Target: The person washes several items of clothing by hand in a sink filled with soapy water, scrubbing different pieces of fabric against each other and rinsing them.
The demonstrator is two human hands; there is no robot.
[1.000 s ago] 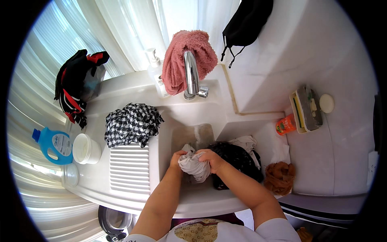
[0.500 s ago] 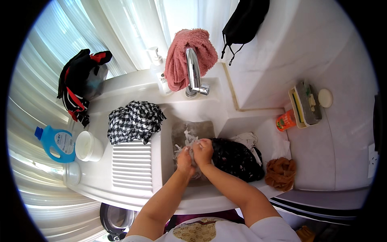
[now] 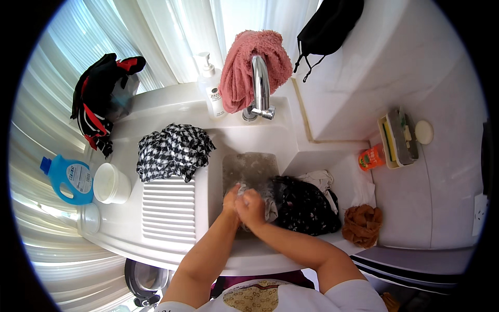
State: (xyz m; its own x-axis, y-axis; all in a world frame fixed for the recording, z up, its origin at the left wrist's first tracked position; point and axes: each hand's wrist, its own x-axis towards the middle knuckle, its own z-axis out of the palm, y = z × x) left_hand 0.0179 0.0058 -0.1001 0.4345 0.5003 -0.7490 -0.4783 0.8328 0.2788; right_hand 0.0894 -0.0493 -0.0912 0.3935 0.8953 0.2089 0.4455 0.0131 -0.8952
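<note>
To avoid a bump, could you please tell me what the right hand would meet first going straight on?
Probably the left hand, just ahead of it; whether they already touch is unclear.

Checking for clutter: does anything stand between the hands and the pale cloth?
Nothing visible does: the left hand and right hand both hold the pale cloth. The black patterned cloth lies to its right, not between.

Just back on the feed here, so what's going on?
A person's left grip and right grip are close together, holding a pale cloth low in the sink. A black cloth lies just to the right. On the left, a checked cloth rests bunched at the washboard's far end.
</note>
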